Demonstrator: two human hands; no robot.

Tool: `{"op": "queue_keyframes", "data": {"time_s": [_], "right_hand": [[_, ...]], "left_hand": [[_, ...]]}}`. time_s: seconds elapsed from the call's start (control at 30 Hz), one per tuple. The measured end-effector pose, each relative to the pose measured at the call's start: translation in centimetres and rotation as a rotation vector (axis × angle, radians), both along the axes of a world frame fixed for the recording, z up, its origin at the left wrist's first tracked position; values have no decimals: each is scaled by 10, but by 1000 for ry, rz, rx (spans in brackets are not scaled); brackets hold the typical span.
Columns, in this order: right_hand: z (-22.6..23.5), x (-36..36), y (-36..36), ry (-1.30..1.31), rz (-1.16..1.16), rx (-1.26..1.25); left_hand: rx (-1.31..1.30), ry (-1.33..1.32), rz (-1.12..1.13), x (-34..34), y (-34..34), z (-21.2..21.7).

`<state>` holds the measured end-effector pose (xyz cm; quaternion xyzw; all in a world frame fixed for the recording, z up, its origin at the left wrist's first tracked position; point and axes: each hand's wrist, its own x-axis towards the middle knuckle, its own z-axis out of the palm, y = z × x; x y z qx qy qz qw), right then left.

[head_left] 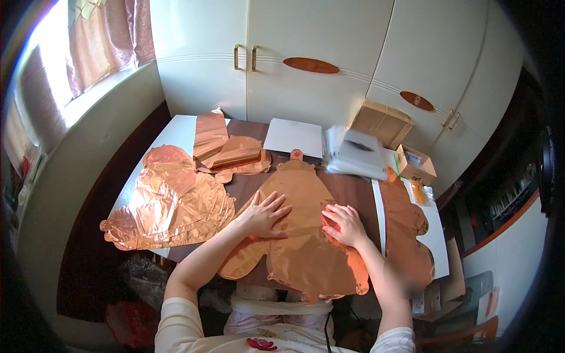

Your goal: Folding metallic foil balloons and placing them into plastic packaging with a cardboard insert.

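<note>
Left hand: the left hand (265,215) lies flat with fingers spread on the rose-gold foil balloon (300,235); its grip is open and holds nothing.
Right hand: the right hand (344,225) presses flat on the same balloon, grip open.
Balloon: it lies flat on the dark worktop (353,191), between both arms.
Left side: a pile of foil balloons (168,206).
Far edge: a white sheet (293,138) and a cardboard box (382,122).

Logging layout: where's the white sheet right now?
Head view, far side of the table: the white sheet lies flat near the cupboard doors, between the folded foil pieces on its left and the clear plastic stack on its right.
</note>
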<state>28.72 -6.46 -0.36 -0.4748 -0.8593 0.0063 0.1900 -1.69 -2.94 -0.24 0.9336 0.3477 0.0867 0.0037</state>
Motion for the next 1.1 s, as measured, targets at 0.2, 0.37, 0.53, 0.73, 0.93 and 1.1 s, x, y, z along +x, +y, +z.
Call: {"op": "queue_keyframes", "data": {"time_s": [0.2, 0.37, 0.53, 0.73, 0.93, 1.1], "right_hand": [[-3, -1, 2, 1, 5, -5], [-3, 0, -1, -3, -13, -3], [0, 0, 0, -18, 4, 27], [18, -5, 19, -15, -342, -123], [25, -3, 48, -29, -443, -402], [40, -14, 48, -21, -474, -552]], "left_hand": [[63, 44, -45, 9, 6, 6], [88, 92, -144, 29, 4, 10], [28, 127, -103, 28, 0, 6], [30, 107, -111, 27, 1, 3], [57, 57, -120, 28, 2, 2], [43, 54, -131, 27, 1, 3]]}}
